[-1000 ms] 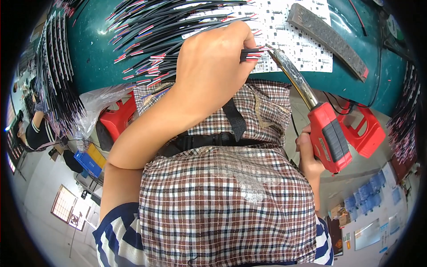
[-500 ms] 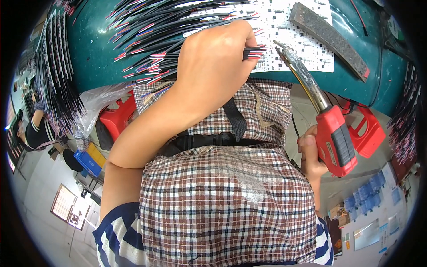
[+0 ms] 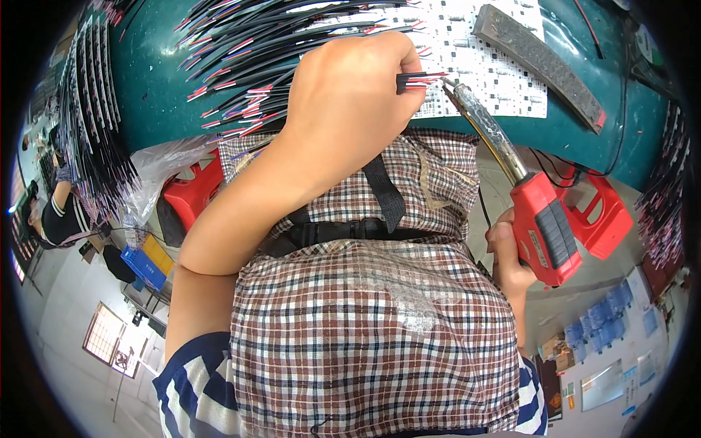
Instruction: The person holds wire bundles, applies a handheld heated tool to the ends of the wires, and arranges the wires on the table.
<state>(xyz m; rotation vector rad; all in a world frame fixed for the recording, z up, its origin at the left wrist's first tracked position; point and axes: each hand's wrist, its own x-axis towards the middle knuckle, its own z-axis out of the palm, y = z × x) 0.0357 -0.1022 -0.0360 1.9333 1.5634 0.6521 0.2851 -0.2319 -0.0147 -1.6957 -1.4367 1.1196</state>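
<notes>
My left hand point(image 3: 354, 91) is closed over the paper, gripping a few black cables point(image 3: 411, 82) whose red, white and black wire ends stick out to the right between the fingers. In my right hand point(image 3: 505, 252) is a red soldering iron point(image 3: 546, 228) with a long metal barrel slanting up and left. Its tip is right by the wire ends; I cannot tell whether they touch. Many more black cables point(image 3: 248, 55) with coloured wire ends lie fanned across the green table point(image 3: 150, 80), left of and beyond my left hand.
A white printed sheet point(image 3: 511, 91) lies under the work, with a dark grey bar point(image 3: 540, 66) slanting across its right side. Cable bundles point(image 3: 87, 95) hang over the table's left edge, others point(image 3: 664, 190) at the right. Red stools point(image 3: 602, 215) stand below. Someone sits far left.
The soldering iron has shifted slightly left, bringing its tip up to the wire ends. The cables in my left hand have tilted a little, and their tips stick out farther right.
</notes>
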